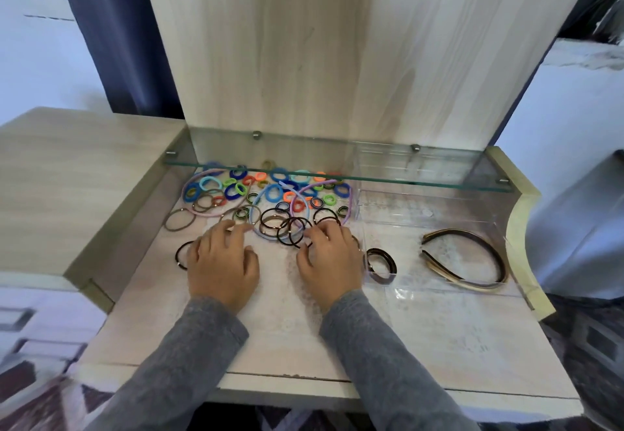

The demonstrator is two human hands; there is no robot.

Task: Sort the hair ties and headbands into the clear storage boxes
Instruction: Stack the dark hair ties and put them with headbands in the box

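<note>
A heap of coloured hair ties (270,191) and thin pastel headbands (324,191) lies at the back of the desk under a glass shelf. Black and brown thin ties (287,226) lie in front of it. My left hand (221,262) rests palm down, fingers spread, beside a black tie (180,255). My right hand (329,260) lies with fingertips curled on the black ties; whether it grips one I cannot tell. A clear storage box (439,208) on the right holds dark headbands (472,262) and a dark tie (381,263).
The glass shelf (337,174) hangs low over the back of the desk (304,346). A tall wooden panel (337,59) stands behind. A raised cabinet top (67,177) is on the left. A brown tie (180,219) lies near the left wall.
</note>
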